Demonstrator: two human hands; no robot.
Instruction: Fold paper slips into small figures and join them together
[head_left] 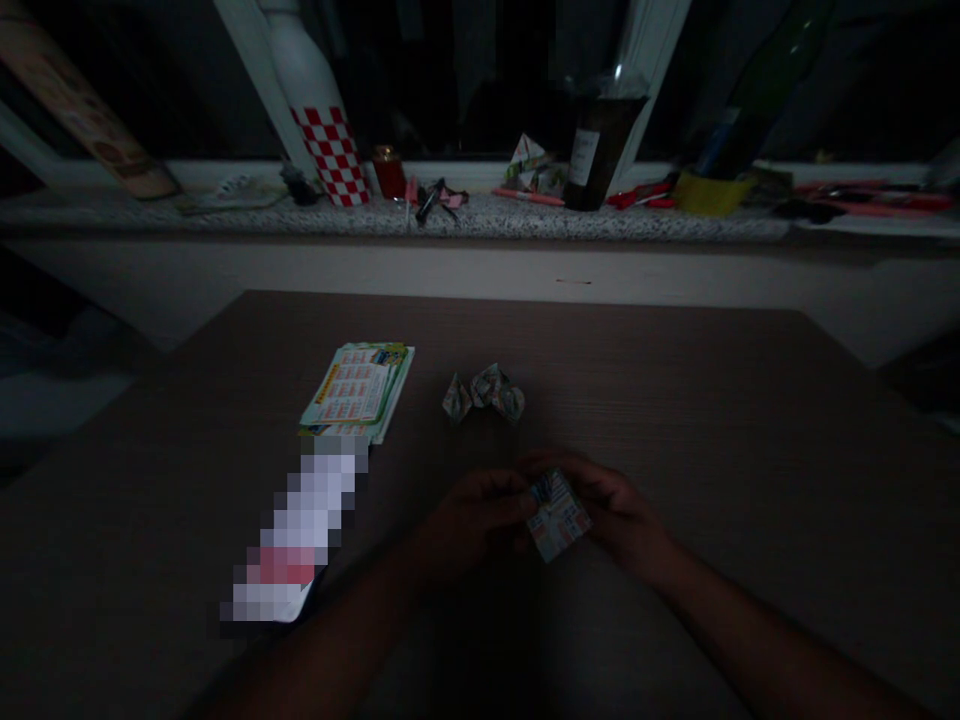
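The scene is dim. Both hands meet over the near middle of a brown table (675, 400). My left hand (469, 520) and my right hand (615, 510) together pinch a small folded piece of printed paper (556, 518), held just above the tabletop. Beyond the hands lie three small folded paper pieces (484, 392) close together. A stack of printed paper sheets (358, 390) lies to the left of them.
A long pixelated object (296, 535) lies on the table's left. Behind the table a stone ledge (225, 215) carries a red-and-white checked bottle (319, 110), a dark bottle (596, 140), a green bottle (757, 90), a small red jar (388, 170), pens and paper scraps.
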